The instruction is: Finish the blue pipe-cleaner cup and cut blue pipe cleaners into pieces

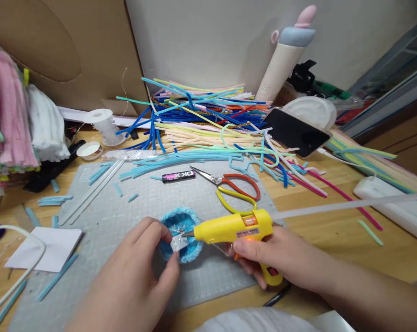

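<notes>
My right hand (260, 253) is wrapped round the grip of a yellow hot glue gun (229, 228), a long translucent glue stick (346, 206) running out of its back. Between the thumb and fingers of my left hand (139, 263) is a small white block (179, 243), whose exact kind I cannot make out. The gun's metal nozzle points left and reaches the block's edge; whether they touch is unclear. Right behind the block, a round blue fuzzy cup shape (189, 213) lies on the grey cutting mat (222, 272), with thin shiny strands at its middle.
Scissors (225, 182) with red and yellow handles and a battery (178, 176) lie beyond the cup. Pipe cleaners (208, 133) in many colours heap along the wall, beside a black phone (296, 131). White paper (45, 249) sits left, a white power strip (391, 203) right.
</notes>
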Tool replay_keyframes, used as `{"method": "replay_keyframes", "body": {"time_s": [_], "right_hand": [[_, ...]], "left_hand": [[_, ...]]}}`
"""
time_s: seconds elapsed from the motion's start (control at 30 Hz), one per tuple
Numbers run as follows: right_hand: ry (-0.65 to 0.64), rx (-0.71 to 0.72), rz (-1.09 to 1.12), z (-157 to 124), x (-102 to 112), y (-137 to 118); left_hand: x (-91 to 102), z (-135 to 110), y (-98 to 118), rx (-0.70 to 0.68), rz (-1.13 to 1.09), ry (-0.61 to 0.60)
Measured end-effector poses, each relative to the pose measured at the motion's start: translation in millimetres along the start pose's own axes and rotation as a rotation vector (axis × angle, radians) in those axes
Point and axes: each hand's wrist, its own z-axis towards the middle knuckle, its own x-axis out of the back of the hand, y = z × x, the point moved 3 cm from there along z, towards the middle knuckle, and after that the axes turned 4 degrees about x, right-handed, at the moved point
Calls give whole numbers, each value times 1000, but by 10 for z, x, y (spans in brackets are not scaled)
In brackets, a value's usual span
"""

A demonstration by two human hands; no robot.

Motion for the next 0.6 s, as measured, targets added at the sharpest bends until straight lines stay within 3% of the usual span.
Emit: {"method": "replay_keyframes", "body": {"time_s": [0.2,0.6], "right_hand": [[56,77,-142,-64,-18,-26],[94,153,-130,-64,-18,-53]], "left_hand": [[-9,-24,1,16,17,3],[-27,-17,6,32,31,-2]]}}
